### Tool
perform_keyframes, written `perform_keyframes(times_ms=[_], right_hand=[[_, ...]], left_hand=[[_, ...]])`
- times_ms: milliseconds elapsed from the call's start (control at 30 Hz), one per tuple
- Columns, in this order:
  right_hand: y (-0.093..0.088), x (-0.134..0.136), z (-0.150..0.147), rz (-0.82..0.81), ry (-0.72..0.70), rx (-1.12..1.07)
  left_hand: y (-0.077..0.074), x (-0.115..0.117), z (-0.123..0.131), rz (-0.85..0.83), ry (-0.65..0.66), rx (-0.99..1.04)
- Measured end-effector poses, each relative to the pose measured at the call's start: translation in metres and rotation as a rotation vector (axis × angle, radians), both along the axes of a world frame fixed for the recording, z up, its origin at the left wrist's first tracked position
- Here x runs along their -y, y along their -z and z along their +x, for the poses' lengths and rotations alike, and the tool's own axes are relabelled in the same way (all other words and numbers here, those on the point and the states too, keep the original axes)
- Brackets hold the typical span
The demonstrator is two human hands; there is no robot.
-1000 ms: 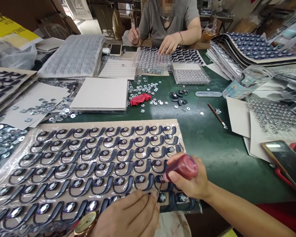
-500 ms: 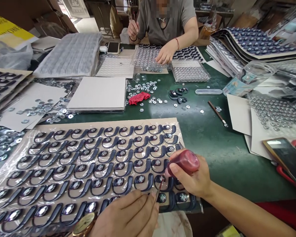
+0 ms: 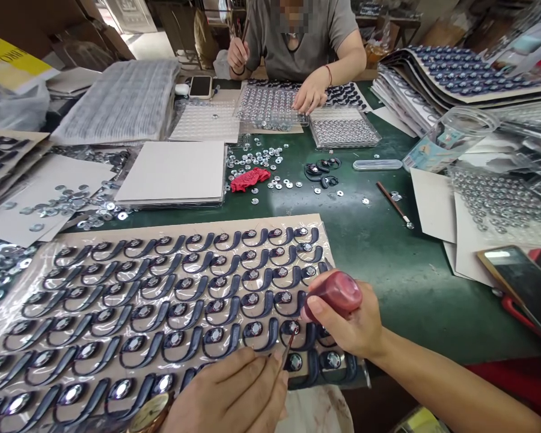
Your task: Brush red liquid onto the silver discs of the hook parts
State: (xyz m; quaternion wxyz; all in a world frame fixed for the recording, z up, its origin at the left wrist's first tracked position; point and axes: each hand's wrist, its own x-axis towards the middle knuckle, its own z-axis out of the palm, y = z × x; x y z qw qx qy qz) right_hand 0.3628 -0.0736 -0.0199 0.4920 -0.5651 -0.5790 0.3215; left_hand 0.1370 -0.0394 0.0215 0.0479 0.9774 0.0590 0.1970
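Left hand (image 3: 234, 391) fingers pinch a thin brush (image 3: 288, 350), tip down over a metal disc on a dark hook pc near the sheet's lower right corner. Right hand (image 3: 351, 328) fingers wrap a small red bottle (image 3: 336, 293), tilted, mouth toward the brush. Bottle looks light, smooth, prob. slippery if wet; best held round the body. Brush is slim, stiff, held low near the tip.

Hook pcs sit in rows on a cardboard sheet (image 3: 198, 224) w/ a clear film over them. Further out on the green surface (image 3: 388, 264): loose discs, clear trays (image 3: 342, 129) full of tiny discs, an open clear tub (image 3: 451, 141). Another person works opposite.
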Motion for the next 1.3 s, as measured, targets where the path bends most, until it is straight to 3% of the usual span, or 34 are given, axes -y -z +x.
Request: perform_keyframes(times_ms=[533, 733, 1067, 1233, 1300], right_hand=[[-0.001, 0.003, 0.001, -0.029, -0.042, -0.052], [-0.007, -0.001, -0.001, 0.037, -0.056, 0.019], [-0.008, -0.003, -0.003, 0.229, -0.048, 0.076], [-0.008, -0.004, -0.005, 0.297, -0.044, 0.07], [-0.01, -0.002, -0.003, 0.25, -0.055, 0.023]], left_hand=[[-0.009, -0.016, 0.008, -0.232, 0.005, 0.114], [-0.011, -0.023, 0.007, -0.513, -0.003, 0.196], [-0.002, -0.028, 0.003, -0.844, -0.166, 0.144], [0.002, -0.025, 0.003, -0.861, -0.23, 0.124], [0.003, -0.021, 0.001, -0.812, -0.225, 0.153]])
